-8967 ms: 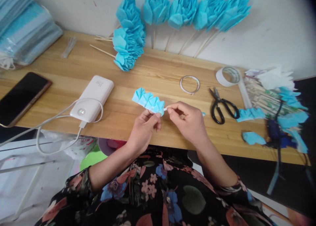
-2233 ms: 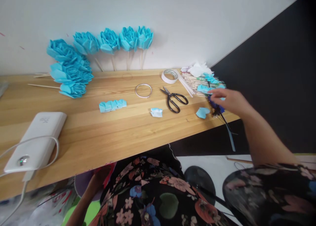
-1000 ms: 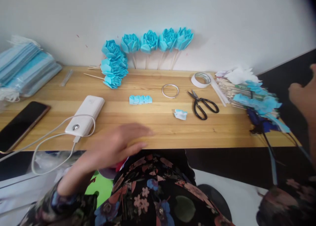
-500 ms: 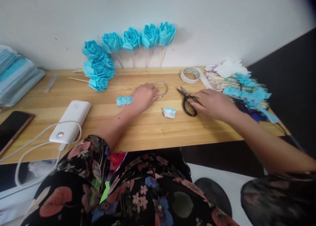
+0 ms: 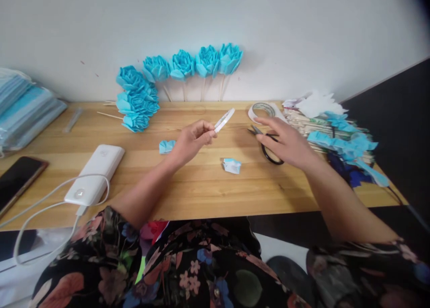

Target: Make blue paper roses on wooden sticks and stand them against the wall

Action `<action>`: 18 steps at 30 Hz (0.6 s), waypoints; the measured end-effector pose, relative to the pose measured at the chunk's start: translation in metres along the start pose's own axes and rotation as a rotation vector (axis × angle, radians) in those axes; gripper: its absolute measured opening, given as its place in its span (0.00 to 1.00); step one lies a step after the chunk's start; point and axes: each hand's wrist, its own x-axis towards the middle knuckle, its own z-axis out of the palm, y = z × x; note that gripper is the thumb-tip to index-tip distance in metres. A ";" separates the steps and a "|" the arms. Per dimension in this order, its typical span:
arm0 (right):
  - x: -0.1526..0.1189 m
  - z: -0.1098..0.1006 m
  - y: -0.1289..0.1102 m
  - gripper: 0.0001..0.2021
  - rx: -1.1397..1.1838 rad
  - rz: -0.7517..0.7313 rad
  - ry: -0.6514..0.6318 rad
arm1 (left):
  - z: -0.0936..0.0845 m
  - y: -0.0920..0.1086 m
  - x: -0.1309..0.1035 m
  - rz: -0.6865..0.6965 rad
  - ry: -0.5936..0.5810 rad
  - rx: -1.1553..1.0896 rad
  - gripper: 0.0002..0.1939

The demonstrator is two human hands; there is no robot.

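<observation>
Between the fingertips of my left hand point(image 5: 195, 140) is a narrow roll of white tape point(image 5: 224, 120), tilted up off the table. My right hand point(image 5: 285, 142) hovers with thumb and fingers apart, holding nothing. Under it lie black-handled scissors point(image 5: 271, 159), partly hidden by the hand, blades toward the left. A wider roll of tape point(image 5: 252, 115) lies just behind that hand. One small folded blue-and-white piece point(image 5: 231, 166) lies between my hands, toward the front. Another folded blue piece point(image 5: 166, 147) sits beside my left wrist.
Blue paper flowers point(image 5: 182, 65) on sticks lean on the wall, with several more lying at left. A white power bank point(image 5: 96, 173) with a cable, a phone point(image 5: 22, 182) and packs of blue sheets point(image 5: 30, 113) are at left. Sticks and blue strips point(image 5: 346, 142) pile up at right.
My left hand has lifted the narrow tape roll off the table. My right hand has let go of the scissors, which now lie slightly further right, and its fingers have spread.
</observation>
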 end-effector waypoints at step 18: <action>0.039 0.061 -0.029 0.10 0.590 -0.163 0.052 | -0.013 0.007 -0.010 -0.034 0.088 -0.068 0.26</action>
